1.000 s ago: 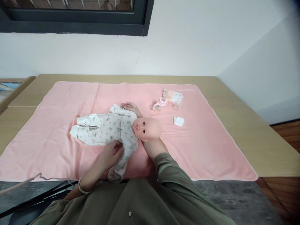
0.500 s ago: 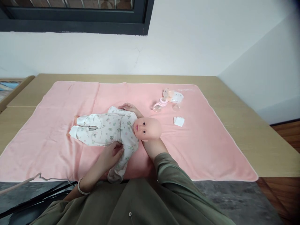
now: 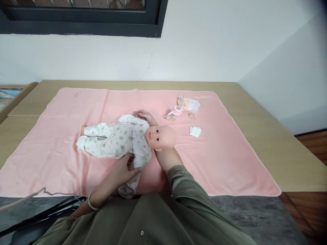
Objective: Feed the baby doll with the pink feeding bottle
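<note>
A bald baby doll (image 3: 122,137) in a white printed outfit lies on its back, head to the right, on a pink blanket (image 3: 224,160). My right forearm passes beneath its neck. Beyond the far shoulder my right hand (image 3: 143,115) emerges, fingers stretched out beside the doll's far sleeve. On the near side, my left hand (image 3: 125,170) grips around the doll's near sleeve, its thumb laid across the cloth and its fingertips partly hidden at the doll's side. The end of that sleeve hangs toward my body.
Right of the doll are a pink-collared baby bottle (image 3: 174,113), a clear plastic packet (image 3: 191,104), a small clear cap (image 3: 192,116) and a folded white cloth (image 3: 195,131). A wooden table (image 3: 270,143) bears the blanket. A cable (image 3: 30,195) crosses the lower left.
My right hand has shifted slightly right and away from me at the doll's far shoulder. My left thumb has spread further right over the near sleeve.
</note>
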Demonstrator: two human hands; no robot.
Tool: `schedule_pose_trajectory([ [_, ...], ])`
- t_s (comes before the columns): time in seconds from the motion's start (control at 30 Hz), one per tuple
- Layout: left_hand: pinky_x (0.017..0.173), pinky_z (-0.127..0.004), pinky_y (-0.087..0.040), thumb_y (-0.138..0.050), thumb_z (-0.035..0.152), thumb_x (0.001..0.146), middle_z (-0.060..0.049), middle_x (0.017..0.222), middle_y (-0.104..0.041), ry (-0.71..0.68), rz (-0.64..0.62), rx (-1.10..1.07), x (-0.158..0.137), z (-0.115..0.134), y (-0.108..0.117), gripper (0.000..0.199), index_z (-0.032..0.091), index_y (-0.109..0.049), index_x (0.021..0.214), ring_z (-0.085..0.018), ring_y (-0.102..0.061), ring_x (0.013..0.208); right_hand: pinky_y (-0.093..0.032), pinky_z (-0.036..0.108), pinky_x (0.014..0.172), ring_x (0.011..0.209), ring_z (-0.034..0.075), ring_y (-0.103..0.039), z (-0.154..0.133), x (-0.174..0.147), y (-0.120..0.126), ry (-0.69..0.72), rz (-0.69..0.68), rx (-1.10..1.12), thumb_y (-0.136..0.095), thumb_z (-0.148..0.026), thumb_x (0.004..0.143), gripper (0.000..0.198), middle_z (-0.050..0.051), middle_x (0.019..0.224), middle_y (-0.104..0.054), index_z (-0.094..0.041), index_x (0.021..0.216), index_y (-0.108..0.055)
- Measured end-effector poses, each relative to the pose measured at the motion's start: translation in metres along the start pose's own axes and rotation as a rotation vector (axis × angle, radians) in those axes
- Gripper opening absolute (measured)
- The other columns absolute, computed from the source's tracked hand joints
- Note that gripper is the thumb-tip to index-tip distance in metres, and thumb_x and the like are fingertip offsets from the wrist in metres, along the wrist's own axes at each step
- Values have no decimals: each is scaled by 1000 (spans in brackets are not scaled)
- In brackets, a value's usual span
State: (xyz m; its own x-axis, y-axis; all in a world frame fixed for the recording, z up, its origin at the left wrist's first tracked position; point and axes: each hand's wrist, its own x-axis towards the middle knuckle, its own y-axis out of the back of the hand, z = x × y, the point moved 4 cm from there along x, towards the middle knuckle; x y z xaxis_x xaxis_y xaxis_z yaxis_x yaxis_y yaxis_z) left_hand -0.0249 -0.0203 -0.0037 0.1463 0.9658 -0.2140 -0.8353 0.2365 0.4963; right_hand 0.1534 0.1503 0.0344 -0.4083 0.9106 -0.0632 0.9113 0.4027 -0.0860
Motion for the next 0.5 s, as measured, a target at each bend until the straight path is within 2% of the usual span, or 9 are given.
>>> schedule_pose_trajectory([
  [0.1,99,-45,-55,-80,33,76,-11,125,-67,30,16,-74,1,-3,-9,55,21,-55,123,-29,-66,119,-43,26,118,146,15,-42,-6,13,6,62,49,4,-65,-24,94,30,4,142,-59,-23,124,-64],
  [0.23,103,-45,-54,-79,27,71,-11,129,-63,-1,53,-129,3,3,-14,60,20,-50,122,-29,-62,124,-49,31,117,140,18,-49,-8,33,15,34,49,30,-64,-27,90,19,5,124,-68,-23,108,-68],
  [0.37,104,-45,-53,-75,27,71,-11,128,-62,32,69,-126,3,8,-14,55,21,-48,119,-28,-62,121,-57,37,107,117,19,-65,4,38,20,-196,-121,167,-57,-35,93,23,6,104,-73,-21,107,-69],
  [0.5,109,-46,-49,-74,27,72,-12,128,-61,14,73,-124,2,13,-13,54,20,-48,120,-28,-61,123,-61,46,88,92,24,-72,22,16,36,-462,-253,298,-59,-49,91,41,7,97,-75,-22,121,-66],
])
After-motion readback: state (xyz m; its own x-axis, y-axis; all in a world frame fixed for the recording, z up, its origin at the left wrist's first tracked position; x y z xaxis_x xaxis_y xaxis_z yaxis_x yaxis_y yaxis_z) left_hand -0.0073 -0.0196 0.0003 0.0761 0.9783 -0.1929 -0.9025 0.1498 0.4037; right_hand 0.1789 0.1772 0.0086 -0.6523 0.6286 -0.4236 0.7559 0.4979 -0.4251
